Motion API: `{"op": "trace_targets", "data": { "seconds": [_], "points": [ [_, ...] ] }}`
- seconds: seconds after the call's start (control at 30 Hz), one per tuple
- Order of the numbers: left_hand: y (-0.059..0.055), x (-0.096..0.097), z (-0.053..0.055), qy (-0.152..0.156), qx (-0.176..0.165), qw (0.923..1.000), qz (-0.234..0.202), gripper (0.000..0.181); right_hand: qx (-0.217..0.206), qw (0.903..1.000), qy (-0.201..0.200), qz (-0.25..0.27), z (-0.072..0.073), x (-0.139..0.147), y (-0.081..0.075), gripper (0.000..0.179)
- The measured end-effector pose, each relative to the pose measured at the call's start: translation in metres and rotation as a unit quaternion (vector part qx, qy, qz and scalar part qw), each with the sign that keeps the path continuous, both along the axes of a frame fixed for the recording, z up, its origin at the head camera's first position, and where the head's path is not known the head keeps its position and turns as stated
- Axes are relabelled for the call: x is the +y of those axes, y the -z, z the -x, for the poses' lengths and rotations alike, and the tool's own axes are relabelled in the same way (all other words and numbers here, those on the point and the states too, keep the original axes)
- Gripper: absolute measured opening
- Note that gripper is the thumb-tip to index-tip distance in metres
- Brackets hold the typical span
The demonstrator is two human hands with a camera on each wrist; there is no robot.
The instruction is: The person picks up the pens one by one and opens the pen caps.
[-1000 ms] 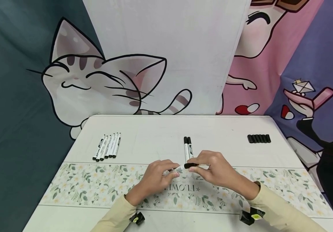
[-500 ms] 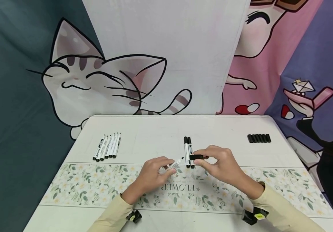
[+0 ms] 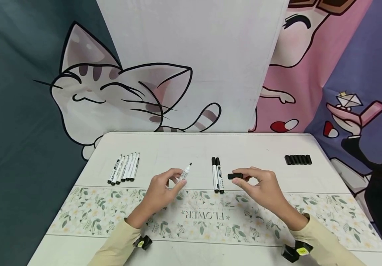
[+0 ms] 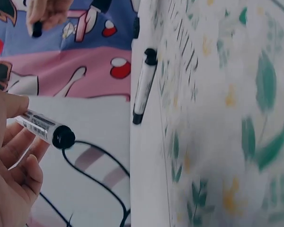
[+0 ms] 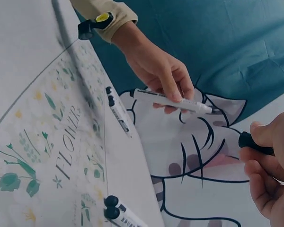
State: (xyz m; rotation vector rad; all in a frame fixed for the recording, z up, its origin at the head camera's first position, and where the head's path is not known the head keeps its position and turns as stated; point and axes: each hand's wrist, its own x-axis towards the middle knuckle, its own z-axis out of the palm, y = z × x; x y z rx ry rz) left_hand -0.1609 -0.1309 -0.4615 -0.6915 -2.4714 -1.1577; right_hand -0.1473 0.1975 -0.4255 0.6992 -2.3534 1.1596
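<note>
Head view: nearest, pale sleeves [image 3: 115,240] and wrist-worn cameras at the table's near edge, then the floral band [image 3: 87,207]. Hands come next, now well apart; a second ago they met over one pen, cap on. Left hand [image 3: 157,192] has drawn off leftward, gripping the marker [image 3: 185,173] between thumb and fingers, bare dark nib tilted away from the person. Right hand [image 3: 260,186] has gone the other way, pinching the black cap [image 3: 235,176]. Judgement: uncapping this pen looks done; neither piece has been put down yet.

Between the hands, two capped markers [image 3: 215,177] lie side by side, caps at the far end, unmoved and now fully in sight. To the left, a row of uncapped markers [image 3: 128,168]; far right, loose caps [image 3: 298,159] lined up. Both groups unchanged. Cat-print backdrop [image 3: 87,111] behind.
</note>
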Motion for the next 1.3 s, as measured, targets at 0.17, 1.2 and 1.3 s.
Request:
{"op": "trace_targets", "data": {
  "seconds": [0.17, 1.2, 1.3],
  "points": [
    [-0.002, -0.026, 0.006, -0.032, 0.007, 0.9991, -0.028, 0.030, -0.013, 0.9995, 0.029, -0.002, -0.001, 0.005, 0.002, 0.028],
    [0.008, -0.164, 0.036, -0.313, -0.081, 0.9464, -0.007, 0.037, -0.063, 0.9927, 0.089, 0.052, -0.005, 0.043, 0.012, 0.030],
    [0.014, -0.177, 0.040, -0.325, -0.101, 0.9404, -0.008, 0.039, -0.064, 0.9916, 0.096, 0.058, -0.008, 0.047, 0.011, 0.029]
  ]
}}
